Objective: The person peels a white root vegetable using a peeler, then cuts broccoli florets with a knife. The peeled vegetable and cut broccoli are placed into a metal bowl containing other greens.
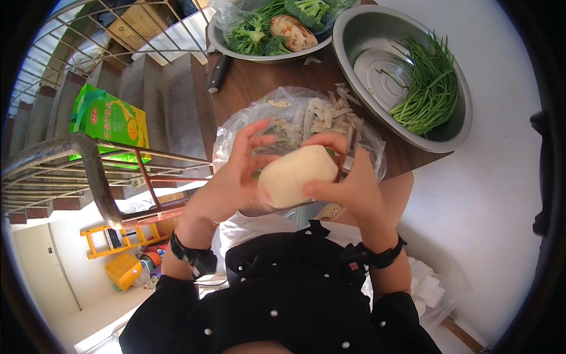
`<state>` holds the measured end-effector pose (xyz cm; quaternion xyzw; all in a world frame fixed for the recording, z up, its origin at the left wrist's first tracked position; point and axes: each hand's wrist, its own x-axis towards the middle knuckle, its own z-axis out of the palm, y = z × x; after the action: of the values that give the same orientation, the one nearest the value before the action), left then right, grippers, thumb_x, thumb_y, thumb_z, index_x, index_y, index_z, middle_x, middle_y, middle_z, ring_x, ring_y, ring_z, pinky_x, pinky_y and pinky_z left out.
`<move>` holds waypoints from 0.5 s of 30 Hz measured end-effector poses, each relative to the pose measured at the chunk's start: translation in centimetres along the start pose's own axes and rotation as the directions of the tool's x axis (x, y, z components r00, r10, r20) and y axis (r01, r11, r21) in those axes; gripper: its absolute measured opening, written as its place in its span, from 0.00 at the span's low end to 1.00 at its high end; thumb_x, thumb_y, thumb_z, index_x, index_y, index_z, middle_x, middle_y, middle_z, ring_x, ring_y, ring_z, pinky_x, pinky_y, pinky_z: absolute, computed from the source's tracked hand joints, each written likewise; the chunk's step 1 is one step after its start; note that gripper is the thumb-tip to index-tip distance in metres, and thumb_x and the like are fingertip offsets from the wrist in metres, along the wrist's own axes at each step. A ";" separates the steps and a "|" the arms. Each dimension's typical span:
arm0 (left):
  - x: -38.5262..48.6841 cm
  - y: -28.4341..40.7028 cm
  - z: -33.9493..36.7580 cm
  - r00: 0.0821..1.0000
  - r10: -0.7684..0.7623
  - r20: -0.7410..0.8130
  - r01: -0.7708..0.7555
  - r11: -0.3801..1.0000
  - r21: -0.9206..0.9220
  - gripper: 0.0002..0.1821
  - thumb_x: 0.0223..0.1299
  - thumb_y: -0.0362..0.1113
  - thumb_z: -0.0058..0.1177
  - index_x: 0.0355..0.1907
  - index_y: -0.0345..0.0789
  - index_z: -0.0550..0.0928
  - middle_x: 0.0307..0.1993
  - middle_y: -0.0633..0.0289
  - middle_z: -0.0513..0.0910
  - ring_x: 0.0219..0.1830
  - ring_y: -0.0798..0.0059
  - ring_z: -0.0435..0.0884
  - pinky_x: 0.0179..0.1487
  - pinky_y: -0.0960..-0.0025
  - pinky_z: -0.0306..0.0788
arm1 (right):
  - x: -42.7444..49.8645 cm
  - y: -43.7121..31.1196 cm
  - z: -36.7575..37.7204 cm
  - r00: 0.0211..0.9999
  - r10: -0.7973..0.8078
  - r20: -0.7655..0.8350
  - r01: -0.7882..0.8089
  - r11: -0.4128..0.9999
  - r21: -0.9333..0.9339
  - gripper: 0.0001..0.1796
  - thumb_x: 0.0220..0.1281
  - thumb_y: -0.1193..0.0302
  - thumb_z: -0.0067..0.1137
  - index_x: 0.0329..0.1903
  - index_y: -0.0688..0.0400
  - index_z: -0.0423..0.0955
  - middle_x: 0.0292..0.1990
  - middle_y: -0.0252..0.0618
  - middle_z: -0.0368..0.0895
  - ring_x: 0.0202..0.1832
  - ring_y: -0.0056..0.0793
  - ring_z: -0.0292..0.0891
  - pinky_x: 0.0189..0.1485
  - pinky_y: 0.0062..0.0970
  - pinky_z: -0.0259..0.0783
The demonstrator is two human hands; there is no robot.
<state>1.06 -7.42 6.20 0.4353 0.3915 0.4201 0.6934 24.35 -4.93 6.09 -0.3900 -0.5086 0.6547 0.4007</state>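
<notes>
A large peeled pale root vegetable (pixel 298 177) is held above a plastic-lined container of peelings. My right hand (pixel 349 177) grips its right end, with a metal peeler (pixel 350 148) also between the fingers. At its left end is my left hand (pixel 241 177), palm against it or nearly so, fingers spread and slightly blurred; whether it bears any weight I cannot tell. Long peelings (pixel 325 113) lie on the clear plastic bag (pixel 283 95) just beyond both hands.
A steel bowl (pixel 340 26) of green chives stands at the back right. Behind, another steel bowl (pixel 265 57) holds broccoli and a brown-patched root. A black-handled knife (pixel 219 74) lies at the brown table's (pixel 252 75) left edge, near a metal stair railing (pixel 95 177).
</notes>
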 end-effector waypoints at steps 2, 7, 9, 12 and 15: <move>0.3 -0.3 -1.1 0.955 -0.245 0.164 0.291 0.875 -0.388 0.50 0.60 0.48 0.71 0.79 0.35 0.60 0.67 0.51 0.73 0.69 0.55 0.75 0.65 0.53 0.78 | 0.1 -0.6 -1.1 0.983 -0.099 0.158 0.105 0.994 -0.034 0.41 0.40 0.70 0.84 0.61 0.64 0.75 0.50 0.36 0.81 0.45 0.22 0.81 0.43 0.14 0.75; -0.5 -2.2 -2.2 0.874 -0.374 0.311 0.478 0.778 -0.407 0.44 0.72 0.60 0.57 0.78 0.32 0.63 0.69 0.41 0.74 0.62 0.40 0.82 0.52 0.38 0.86 | 0.4 -1.4 -1.4 0.977 -0.188 0.103 0.206 0.955 -0.215 0.40 0.41 0.69 0.85 0.62 0.59 0.78 0.49 0.34 0.82 0.45 0.23 0.81 0.42 0.21 0.78; -1.0 -2.7 -2.2 0.929 -0.340 0.146 0.369 0.817 -0.444 0.43 0.73 0.60 0.56 0.77 0.31 0.63 0.65 0.39 0.77 0.58 0.37 0.84 0.48 0.39 0.87 | -0.8 -2.1 -0.8 0.972 -0.218 -0.087 0.176 0.921 -0.349 0.35 0.46 0.69 0.82 0.61 0.56 0.80 0.45 0.33 0.83 0.42 0.25 0.81 0.40 0.24 0.78; -1.2 -3.1 -2.0 0.943 -0.332 0.029 0.296 0.794 -0.531 0.42 0.74 0.60 0.54 0.76 0.31 0.64 0.62 0.37 0.79 0.56 0.35 0.85 0.44 0.41 0.89 | -2.5 -1.9 -0.4 0.851 -0.515 -0.100 0.288 0.617 -0.732 0.28 0.56 0.69 0.74 0.62 0.53 0.82 0.37 0.33 0.81 0.32 0.29 0.78 0.32 0.24 0.74; -1.6 -3.6 -1.2 0.947 -0.322 0.015 0.282 0.807 -0.519 0.42 0.74 0.61 0.52 0.76 0.30 0.64 0.61 0.36 0.79 0.56 0.35 0.85 0.42 0.42 0.89 | -3.0 -0.5 0.1 0.731 -0.666 0.149 0.314 0.134 -0.940 0.24 0.61 0.71 0.66 0.62 0.50 0.84 0.29 0.32 0.77 0.26 0.32 0.74 0.27 0.26 0.69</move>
<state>0.31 -9.54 2.78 0.1506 0.3545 0.4092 0.8272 25.41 -7.64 6.88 -0.4472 -0.8142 0.0001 0.3702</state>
